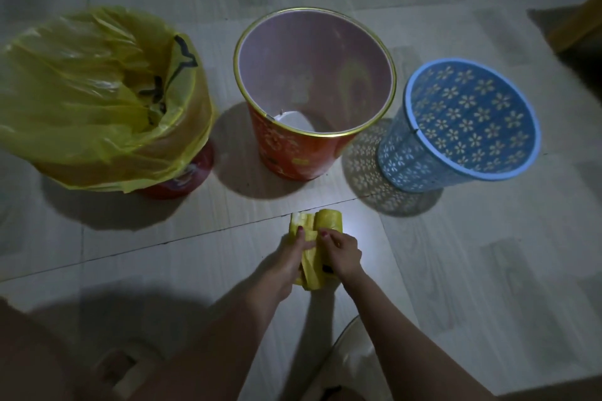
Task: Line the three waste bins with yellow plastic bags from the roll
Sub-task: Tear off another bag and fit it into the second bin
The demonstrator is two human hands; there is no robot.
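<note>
Both hands, left (294,251) and right (342,254), grip the yellow bag roll (325,221), its long axis pointing toward the bins.

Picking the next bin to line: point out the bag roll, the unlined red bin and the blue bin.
bag roll (329,217): head view, bare upper end of the roll.
unlined red bin (286,153): head view, patterned outer wall.
blue bin (407,169): head view, perforated outer wall.

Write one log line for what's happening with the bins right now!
left bin: lined with yellow bag | middle bin: bare | blue bin: bare | left hand and right hand: gripping bag roll on floor
</note>
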